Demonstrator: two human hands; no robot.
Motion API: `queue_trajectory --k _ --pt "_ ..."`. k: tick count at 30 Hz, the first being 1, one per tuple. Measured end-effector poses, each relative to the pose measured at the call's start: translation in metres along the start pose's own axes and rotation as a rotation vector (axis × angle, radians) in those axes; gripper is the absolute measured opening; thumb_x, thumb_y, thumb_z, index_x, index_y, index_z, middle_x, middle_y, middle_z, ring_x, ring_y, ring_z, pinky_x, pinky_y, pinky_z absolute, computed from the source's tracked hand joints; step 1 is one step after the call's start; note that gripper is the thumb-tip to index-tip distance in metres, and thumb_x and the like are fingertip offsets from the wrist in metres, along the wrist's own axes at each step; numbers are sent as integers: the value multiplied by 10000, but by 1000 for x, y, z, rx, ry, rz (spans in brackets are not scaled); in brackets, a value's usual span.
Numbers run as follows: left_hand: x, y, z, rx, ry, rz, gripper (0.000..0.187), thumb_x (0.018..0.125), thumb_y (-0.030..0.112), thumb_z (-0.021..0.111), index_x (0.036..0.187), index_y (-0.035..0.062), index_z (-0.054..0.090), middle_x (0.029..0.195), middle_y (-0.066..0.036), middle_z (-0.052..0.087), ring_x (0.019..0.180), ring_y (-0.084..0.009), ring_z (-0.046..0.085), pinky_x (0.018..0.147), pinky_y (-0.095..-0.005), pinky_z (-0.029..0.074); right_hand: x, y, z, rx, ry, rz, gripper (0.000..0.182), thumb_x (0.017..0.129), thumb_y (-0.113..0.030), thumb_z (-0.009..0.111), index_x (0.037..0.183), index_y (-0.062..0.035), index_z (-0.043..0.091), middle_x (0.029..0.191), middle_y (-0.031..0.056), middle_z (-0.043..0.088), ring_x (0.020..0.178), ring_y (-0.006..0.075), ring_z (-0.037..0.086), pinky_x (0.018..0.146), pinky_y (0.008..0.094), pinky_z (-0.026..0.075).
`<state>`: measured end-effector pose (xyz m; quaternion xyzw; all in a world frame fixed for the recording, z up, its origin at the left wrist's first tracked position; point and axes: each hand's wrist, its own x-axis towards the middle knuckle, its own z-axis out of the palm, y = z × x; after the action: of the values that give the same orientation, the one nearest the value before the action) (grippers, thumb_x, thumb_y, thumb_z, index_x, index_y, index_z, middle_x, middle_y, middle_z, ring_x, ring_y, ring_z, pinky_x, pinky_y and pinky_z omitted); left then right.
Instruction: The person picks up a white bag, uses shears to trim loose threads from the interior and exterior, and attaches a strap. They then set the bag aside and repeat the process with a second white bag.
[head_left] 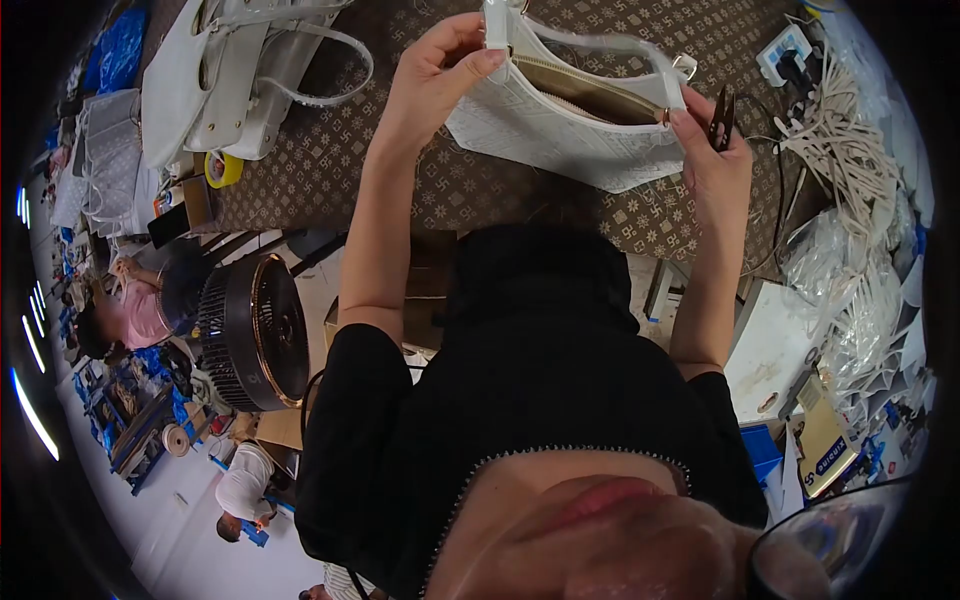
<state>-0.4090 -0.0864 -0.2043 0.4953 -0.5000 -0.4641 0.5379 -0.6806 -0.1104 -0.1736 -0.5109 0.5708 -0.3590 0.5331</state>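
A white textured handbag (570, 140) with an open zipper and a tan lining stands at the table's far side. My left hand (435, 80) is closed on its left top corner, thumb at the base of the strap. With thumb and fingers, my right hand (715, 145) pinches the right top corner near the strap's metal ring. Dark thread snips (721, 120) are also tucked in my right hand, tips pointing up. The bag's far side and some of my fingers are hidden.
The table (310, 180) has a brown patterned cover. More white handbags (225, 90) lie at the left with a yellow tape roll (223, 169). Bundled cords (845, 150) and a power socket (785, 55) are at the right. A fan (255, 330) stands left; people work beyond.
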Motion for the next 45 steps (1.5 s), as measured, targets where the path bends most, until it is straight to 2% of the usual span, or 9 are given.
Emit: queue_trajectory --k 2,10,14,16,19,20,22,29,45 --pt "6 -15 -8 -64 -43 75 216 847 125 585 1041 34 604 982 -24 617 890 -83 543 794 -221 420 6 1 1 187 -43 -54 234 813 -153 634 1009 -23 627 869 21 649 611 21 490 481 152 331" --pt "25 -11 -18 -205 -235 167 161 856 122 524 932 14 615 1063 -56 594 892 -100 535 806 -227 406 23 29 -13 411 -126 -324 222 784 34 431 895 -18 616 976 98 641 500 11 400 430 164 301" --pt "14 -4 0 -68 0 65 123 802 101 601 874 3 615 999 -65 593 847 -101 529 742 -226 420 11 14 -9 563 -210 -89 148 830 -35 488 852 -23 633 952 97 644 520 24 418 455 162 319" --pt "-4 4 7 -26 63 55 127 768 99 650 839 -1 617 938 -58 595 811 -107 533 708 -231 431 -1 14 -5 24 -22 -315 89 817 -58 559 822 -5 631 906 83 634 552 39 460 486 154 335" --pt "-40 9 12 432 433 321 236 803 230 655 770 -2 627 822 -51 606 688 -84 521 608 -217 416 -17 37 -13 42 -156 -559 62 767 -48 633 801 3 622 876 80 616 612 62 499 512 166 356" --pt "-53 16 12 439 439 299 236 803 230 655 770 -2 627 822 -51 606 688 -84 521 608 -217 416 -28 39 -18 -21 -178 -568 74 746 -40 654 795 1 619 882 91 614 625 70 503 510 175 364" --pt "-77 33 9 280 267 -366 329 833 296 611 740 -19 625 674 -53 592 616 -90 521 562 -226 410 -48 42 -18 -90 -172 -647 136 689 -43 714 785 -15 622 880 121 611 634 102 525 508 196 392" --pt "-99 42 4 -72 0 -670 340 855 298 585 845 -42 597 780 -85 637 663 -101 588 604 -196 464 -70 50 -23 -163 -281 -731 166 649 -89 753 769 -57 644 883 114 615 593 137 535 500 215 415" --pt "-106 28 7 -230 -57 -630 258 886 92 510 1104 -45 524 999 -107 617 843 -143 616 720 -243 510 -70 38 -26 -272 -262 -565 212 718 -98 714 891 -38 608 962 156 584 584 99 485 491 193 384"
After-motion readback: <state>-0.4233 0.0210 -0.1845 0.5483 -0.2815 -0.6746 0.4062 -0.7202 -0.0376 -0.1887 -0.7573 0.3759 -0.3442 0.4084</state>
